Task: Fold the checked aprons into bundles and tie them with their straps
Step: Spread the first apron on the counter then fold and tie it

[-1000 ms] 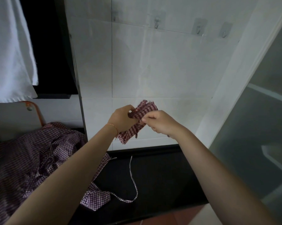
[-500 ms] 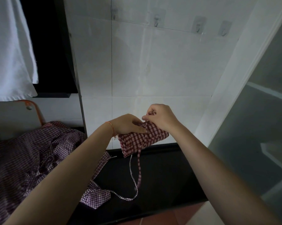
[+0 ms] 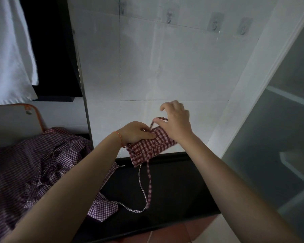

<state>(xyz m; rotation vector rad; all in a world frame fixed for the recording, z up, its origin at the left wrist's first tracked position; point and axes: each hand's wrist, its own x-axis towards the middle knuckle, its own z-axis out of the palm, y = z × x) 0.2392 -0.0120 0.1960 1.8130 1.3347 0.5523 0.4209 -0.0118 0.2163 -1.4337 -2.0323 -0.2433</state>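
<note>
Above the dark counter [image 3: 174, 186], in front of the white tiled wall [image 3: 165, 71], a folded red-checked apron bundle [image 3: 148, 149] is held in the air between both hands. The left hand [image 3: 135, 133] grips the bundle's upper left edge, fingers curled over the cloth and thumb lying along the top. The right hand [image 3: 175, 123] rests its palm side against the bundle's upper right end and pinches a thin strap [image 3: 159, 118] between thumb and finger, the other fingers lifted and loosely bent. A second length of strap [image 3: 149, 179] hangs from the bundle's lower edge down toward the counter. A pile of purple-checked aprons [image 3: 33, 165] lies heaped to the left (one corner [image 3: 104, 209] spills onto the counter, trailing a thin tie [image 3: 140, 183]). A white towel [image 3: 9, 50] hangs at the upper left, and clear stick-on hooks [image 3: 215, 21] sit high on the wall.
</note>
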